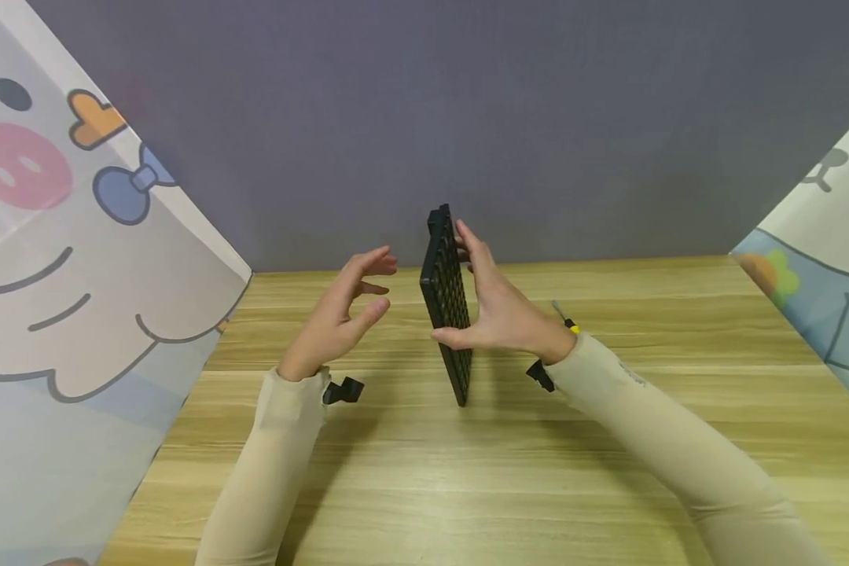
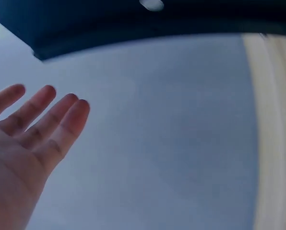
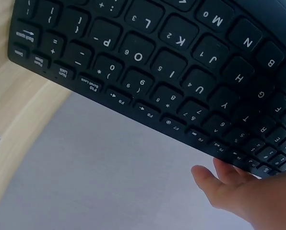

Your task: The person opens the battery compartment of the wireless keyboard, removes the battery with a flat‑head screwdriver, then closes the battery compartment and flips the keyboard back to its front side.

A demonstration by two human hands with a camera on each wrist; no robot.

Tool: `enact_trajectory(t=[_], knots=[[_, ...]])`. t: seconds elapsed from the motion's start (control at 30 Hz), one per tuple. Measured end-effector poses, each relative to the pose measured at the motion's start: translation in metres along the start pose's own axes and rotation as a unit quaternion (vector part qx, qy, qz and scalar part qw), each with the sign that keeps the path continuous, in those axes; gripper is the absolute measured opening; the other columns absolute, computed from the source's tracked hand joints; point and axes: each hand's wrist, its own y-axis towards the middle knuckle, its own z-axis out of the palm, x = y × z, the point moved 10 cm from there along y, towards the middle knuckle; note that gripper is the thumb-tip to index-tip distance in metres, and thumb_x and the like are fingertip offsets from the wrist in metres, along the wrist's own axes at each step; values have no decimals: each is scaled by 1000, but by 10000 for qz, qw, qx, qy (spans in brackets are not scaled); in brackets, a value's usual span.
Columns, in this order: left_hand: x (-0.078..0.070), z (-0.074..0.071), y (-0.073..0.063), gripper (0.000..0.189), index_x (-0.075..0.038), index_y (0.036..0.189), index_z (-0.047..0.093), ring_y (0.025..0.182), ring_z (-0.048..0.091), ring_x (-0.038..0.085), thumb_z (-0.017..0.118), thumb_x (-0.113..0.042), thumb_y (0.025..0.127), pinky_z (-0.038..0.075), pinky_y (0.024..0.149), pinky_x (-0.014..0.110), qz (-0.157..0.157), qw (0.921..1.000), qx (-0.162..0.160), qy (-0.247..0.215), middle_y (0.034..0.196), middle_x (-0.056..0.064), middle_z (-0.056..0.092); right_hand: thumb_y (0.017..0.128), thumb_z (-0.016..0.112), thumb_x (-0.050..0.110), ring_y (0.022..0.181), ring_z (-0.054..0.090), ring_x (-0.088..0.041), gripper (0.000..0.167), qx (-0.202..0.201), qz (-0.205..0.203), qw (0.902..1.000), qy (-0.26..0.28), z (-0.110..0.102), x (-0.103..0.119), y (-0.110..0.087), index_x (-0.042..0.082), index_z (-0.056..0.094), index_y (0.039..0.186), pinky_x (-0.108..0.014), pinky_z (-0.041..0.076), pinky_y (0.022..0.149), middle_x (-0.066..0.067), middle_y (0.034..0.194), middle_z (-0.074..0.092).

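A black compact keyboard (image 1: 449, 291) stands on its edge in the head view, its keys toward my right hand (image 1: 504, 310). That hand grips it across the key side, thumb at the near edge and fingers at the far part. Rows of white-lettered keys (image 3: 172, 67) fill the right wrist view, upside down. My left hand (image 1: 339, 314) is held apart from the keyboard's back, fingers loosely bent, with nothing in it. In the left wrist view the keyboard's dark underside (image 2: 133, 28) hangs above the spread fingers (image 2: 61, 120).
On the wooden table (image 1: 410, 487), a small screwdriver (image 1: 564, 316) with a black and yellow handle lies behind my right wrist. A grey wall (image 1: 396, 118) rises at the table's back edge. Cartoon-printed panels (image 1: 106, 275) flank both sides.
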Motion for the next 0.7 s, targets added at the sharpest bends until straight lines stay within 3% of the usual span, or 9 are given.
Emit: enact_trajectory(t=[0.17,0.37,0.6,0.7], knots=[[-33,-2,12,64,12,140,31,115,49,37,43,-37,100,47,83,51,469,9983,-340,39,132,19,44,68,82,42,135,21,-19,127,57,167,9998,0,5,-6,-4,28,-14,150,-46,25,107,-6,150,15],[-47,1,19,67,15,137,33,116,49,35,41,-41,100,47,83,51,677,9970,-347,119,132,24,42,68,81,44,136,18,-18,127,37,229,9997,17,8,-11,-7,29,-14,150,-47,25,107,-4,151,13],[-18,12,18,65,2,144,33,121,45,27,41,-45,99,47,86,45,675,9973,-126,243,143,10,35,68,81,44,136,19,-18,127,21,122,9999,37,10,-12,-9,27,-15,150,-45,25,107,-6,151,13],[-13,16,16,62,-2,146,32,123,43,27,42,-43,100,47,87,43,729,9971,-60,224,146,9,33,68,81,44,135,20,-21,128,67,72,9999,65,14,-13,-10,25,-15,150,-48,26,106,-8,150,14]])
